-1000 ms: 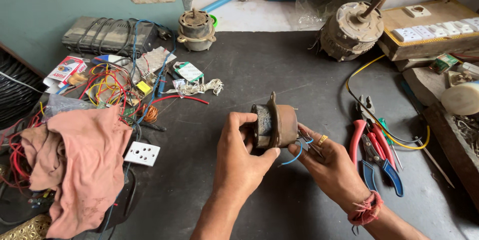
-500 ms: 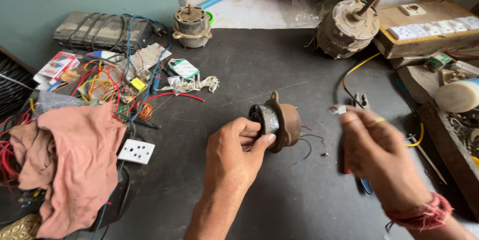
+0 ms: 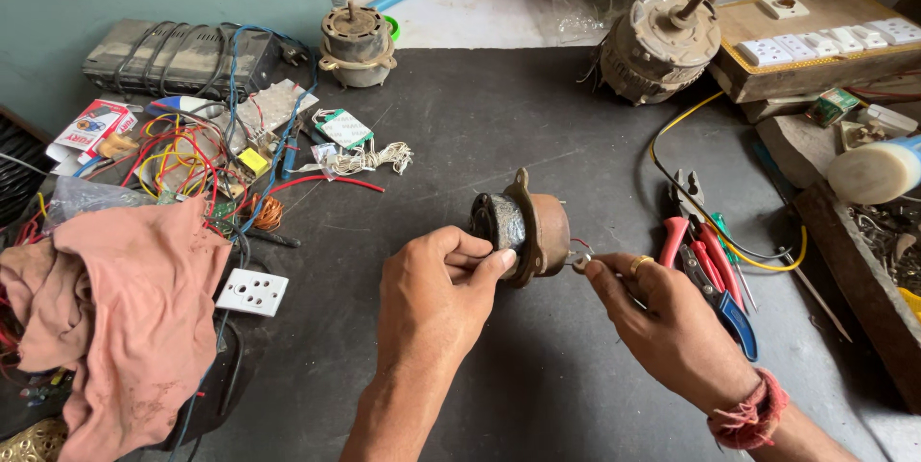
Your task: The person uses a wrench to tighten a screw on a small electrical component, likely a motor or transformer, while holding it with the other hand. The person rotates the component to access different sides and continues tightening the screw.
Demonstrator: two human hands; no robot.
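Small motor (image 3: 523,224) gripped in left hand (image 3: 436,294), right hand (image 3: 662,323) fingers pinching its wires, pliers (image 3: 705,260) just beside, pink cloth (image 3: 115,318) well left.

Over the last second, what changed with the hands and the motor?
The right hand swung out to the right, away from the small motor, then came back; its fingertips now pinch something small at the motor's right side. The left hand kept gripping the motor. Pliers and cloth unmoved.

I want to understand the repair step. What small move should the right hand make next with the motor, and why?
Probably bring the small metal piece pinched in the right hand the last bit onto the small motor. The left hand already grips the motor steady above the table, and the piece sits just beside its brown housing and thin wires.
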